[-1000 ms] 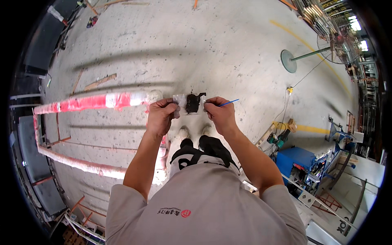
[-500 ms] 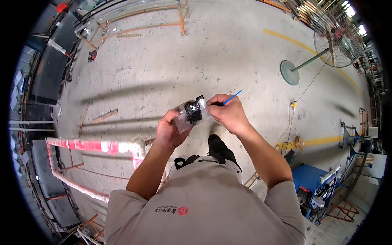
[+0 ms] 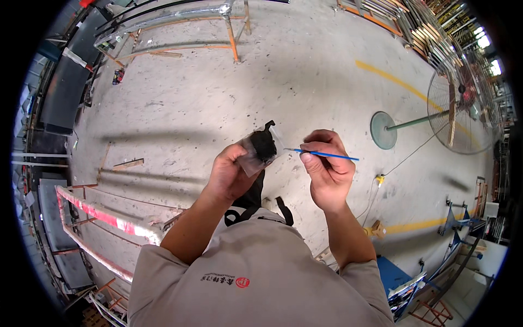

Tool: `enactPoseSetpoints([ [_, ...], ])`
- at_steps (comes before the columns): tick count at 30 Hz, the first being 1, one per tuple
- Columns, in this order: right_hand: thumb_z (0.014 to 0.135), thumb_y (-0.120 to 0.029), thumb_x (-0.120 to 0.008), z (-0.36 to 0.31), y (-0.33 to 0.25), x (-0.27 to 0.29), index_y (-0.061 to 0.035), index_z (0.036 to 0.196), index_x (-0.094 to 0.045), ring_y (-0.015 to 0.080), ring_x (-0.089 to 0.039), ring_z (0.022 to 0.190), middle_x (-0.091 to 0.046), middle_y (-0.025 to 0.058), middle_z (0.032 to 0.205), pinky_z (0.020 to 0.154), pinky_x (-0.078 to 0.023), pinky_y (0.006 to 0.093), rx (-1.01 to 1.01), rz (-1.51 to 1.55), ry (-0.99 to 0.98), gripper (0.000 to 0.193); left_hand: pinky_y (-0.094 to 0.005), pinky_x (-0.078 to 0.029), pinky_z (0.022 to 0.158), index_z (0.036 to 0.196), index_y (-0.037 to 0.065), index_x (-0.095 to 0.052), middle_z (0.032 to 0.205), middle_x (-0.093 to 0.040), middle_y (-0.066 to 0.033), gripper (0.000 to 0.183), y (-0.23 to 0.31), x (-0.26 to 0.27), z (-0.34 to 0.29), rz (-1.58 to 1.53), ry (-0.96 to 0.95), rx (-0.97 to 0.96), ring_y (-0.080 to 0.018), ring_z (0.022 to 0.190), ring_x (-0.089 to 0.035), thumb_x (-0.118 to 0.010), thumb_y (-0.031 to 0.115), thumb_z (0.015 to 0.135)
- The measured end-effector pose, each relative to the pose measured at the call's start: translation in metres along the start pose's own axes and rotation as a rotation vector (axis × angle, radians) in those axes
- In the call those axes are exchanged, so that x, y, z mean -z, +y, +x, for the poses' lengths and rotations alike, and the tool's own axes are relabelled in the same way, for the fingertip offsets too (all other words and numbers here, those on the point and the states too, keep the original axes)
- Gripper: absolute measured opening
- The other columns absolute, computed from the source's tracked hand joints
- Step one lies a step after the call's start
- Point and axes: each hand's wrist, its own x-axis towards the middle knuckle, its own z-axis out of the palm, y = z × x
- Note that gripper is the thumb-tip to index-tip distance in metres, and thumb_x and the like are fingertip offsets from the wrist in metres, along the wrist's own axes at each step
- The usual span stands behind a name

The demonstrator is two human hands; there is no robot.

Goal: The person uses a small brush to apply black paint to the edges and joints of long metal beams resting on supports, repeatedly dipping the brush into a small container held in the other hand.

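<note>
The left hand (image 3: 227,171) pinches a clear bag (image 3: 250,164) with a black lump (image 3: 264,146), at twelve o'clock; the right hand's (image 3: 332,177) curled fingers grip a blue stick (image 3: 340,157), tip toward nine. Probably bringing stick to bag; next calls for careful aim.

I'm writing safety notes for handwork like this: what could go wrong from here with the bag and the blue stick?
The left hand alone holds the clear bag, so it could slip or tip, perhaps spilling the black contents.

The blue stick in the right hand points its tip toward the bag's edge, so a slip might snag the plastic.
</note>
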Motion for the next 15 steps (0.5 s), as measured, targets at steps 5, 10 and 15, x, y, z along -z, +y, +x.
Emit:
enactPoseSetpoints([
  [5, 0.090, 0.008, -0.066, 0.117, 0.061, 0.031, 0.0058, 0.101, -0.064, 0.0129, -0.063, 0.074, -0.068, 0.0171, 0.102, 0.063, -0.051, 0.0245, 0.066, -0.031, 0.014, 0.011, -0.0440, -0.045, 0.103, 0.128, -0.002, -0.057, 0.122, -0.066, -0.0141, 0.049, 0.023, -0.014, 0.135, 0.083, -0.009, 0.011, -0.0284, 0.113, -0.062, -0.050, 0.020, 0.085],
  [10, 0.087, 0.011, -0.066, 0.247, 0.111, 0.076, 0.0037, 0.098, -0.065, 0.0127, -0.065, 0.074, -0.072, 0.0154, 0.102, 0.065, -0.054, 0.0249, 0.124, -0.116, -0.007, 0.013, -0.0430, -0.046, 0.103, 0.129, 0.000, -0.056, 0.122, -0.065, -0.0139, 0.049, 0.062, -0.056, 0.271, 0.130, -0.015, 0.085, -0.0270, 0.113, -0.062, -0.048, 0.020, 0.085],
  [15, 0.086, 0.013, -0.065, 0.379, 0.128, 0.132, 0.0014, 0.098, -0.064, 0.0132, -0.065, 0.076, -0.072, 0.0157, 0.102, 0.065, -0.053, 0.0247, 0.122, -0.187, -0.022, 0.017, -0.0435, -0.046, 0.104, 0.127, -0.003, -0.057, 0.120, -0.065, -0.0142, 0.046, 0.107, -0.124, 0.400, 0.075, -0.008, 0.110, -0.0264, 0.112, -0.062, -0.047, 0.015, 0.085],
])
